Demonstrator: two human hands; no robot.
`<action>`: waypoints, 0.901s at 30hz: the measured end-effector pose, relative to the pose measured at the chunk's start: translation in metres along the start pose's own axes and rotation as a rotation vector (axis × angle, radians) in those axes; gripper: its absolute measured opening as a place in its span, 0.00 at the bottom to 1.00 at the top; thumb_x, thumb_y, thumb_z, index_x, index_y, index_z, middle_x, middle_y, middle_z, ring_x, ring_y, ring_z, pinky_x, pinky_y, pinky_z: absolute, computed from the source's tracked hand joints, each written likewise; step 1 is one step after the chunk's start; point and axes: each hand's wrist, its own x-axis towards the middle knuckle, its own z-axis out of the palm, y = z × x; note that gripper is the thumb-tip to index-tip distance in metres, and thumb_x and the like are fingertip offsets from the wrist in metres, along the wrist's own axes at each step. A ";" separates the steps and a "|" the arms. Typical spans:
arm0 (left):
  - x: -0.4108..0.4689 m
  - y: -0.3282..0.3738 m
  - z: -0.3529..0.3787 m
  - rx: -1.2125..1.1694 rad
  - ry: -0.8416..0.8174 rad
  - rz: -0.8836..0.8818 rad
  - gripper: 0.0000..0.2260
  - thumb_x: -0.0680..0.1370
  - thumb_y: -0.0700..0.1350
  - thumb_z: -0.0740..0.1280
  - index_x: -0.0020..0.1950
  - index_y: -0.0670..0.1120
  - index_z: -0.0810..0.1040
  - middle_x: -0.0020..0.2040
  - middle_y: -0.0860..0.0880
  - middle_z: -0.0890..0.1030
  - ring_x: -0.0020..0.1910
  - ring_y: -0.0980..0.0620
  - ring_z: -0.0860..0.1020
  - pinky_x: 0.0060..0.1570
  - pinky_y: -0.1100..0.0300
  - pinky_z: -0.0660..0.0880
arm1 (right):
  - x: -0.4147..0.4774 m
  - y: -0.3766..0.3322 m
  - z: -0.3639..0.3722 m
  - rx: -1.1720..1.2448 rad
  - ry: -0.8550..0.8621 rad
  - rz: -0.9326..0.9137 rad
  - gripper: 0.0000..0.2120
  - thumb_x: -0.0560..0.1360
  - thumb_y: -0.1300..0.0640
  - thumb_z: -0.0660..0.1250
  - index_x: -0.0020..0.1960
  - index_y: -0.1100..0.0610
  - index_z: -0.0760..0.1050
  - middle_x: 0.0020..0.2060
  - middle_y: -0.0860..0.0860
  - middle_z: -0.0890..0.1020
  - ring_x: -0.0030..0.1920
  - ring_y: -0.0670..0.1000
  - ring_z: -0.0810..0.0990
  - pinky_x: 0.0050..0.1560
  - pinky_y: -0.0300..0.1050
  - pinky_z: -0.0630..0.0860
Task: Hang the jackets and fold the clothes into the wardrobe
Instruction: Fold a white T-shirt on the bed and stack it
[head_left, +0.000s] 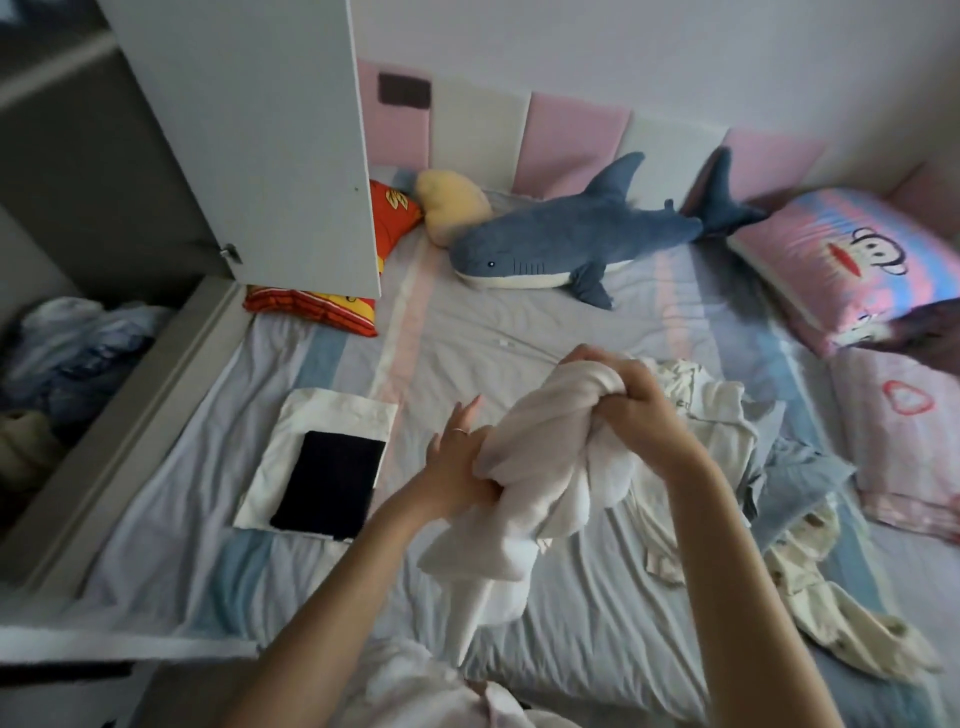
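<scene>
A pale pinkish-white garment (540, 467) hangs bunched above the bed. My right hand (631, 405) grips its upper end in a fist. My left hand (457, 457) holds its lower side, thumb tucked under the cloth and fingers extended. One end of it dangles toward the sheet. On the bed to the left lie a folded white garment (332, 421) with a folded black garment (327, 486) on top. A heap of unfolded clothes (727, 447), cream, light blue and patterned, lies on the right. The wardrobe door (249, 130) stands open at upper left.
A blue shark plush (571, 244), a yellow cushion (452, 208) and a red pillow (322, 306) lie at the back of the bed. Pink pillows (852, 270) sit on the right. A pile of bluish clothes (78, 353) lies inside the wardrobe at left.
</scene>
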 end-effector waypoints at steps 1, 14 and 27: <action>0.000 0.002 0.002 -0.082 -0.029 -0.010 0.29 0.62 0.57 0.67 0.60 0.47 0.77 0.64 0.49 0.73 0.68 0.51 0.68 0.65 0.48 0.66 | 0.001 -0.005 -0.005 -0.024 0.054 -0.024 0.20 0.54 0.73 0.52 0.40 0.66 0.77 0.39 0.52 0.78 0.43 0.46 0.78 0.44 0.37 0.73; -0.020 0.078 -0.050 -0.609 0.545 0.138 0.07 0.63 0.42 0.67 0.39 0.41 0.75 0.33 0.49 0.76 0.34 0.55 0.72 0.34 0.60 0.70 | -0.018 0.017 0.000 -0.377 0.165 0.157 0.40 0.65 0.60 0.79 0.70 0.48 0.63 0.64 0.47 0.71 0.64 0.45 0.70 0.64 0.38 0.65; -0.025 0.047 -0.048 -0.440 0.181 0.105 0.34 0.56 0.59 0.76 0.60 0.60 0.70 0.59 0.55 0.75 0.57 0.63 0.74 0.55 0.67 0.73 | -0.013 -0.009 0.025 -0.004 0.150 0.011 0.11 0.71 0.67 0.71 0.45 0.51 0.79 0.37 0.39 0.83 0.41 0.35 0.78 0.44 0.32 0.74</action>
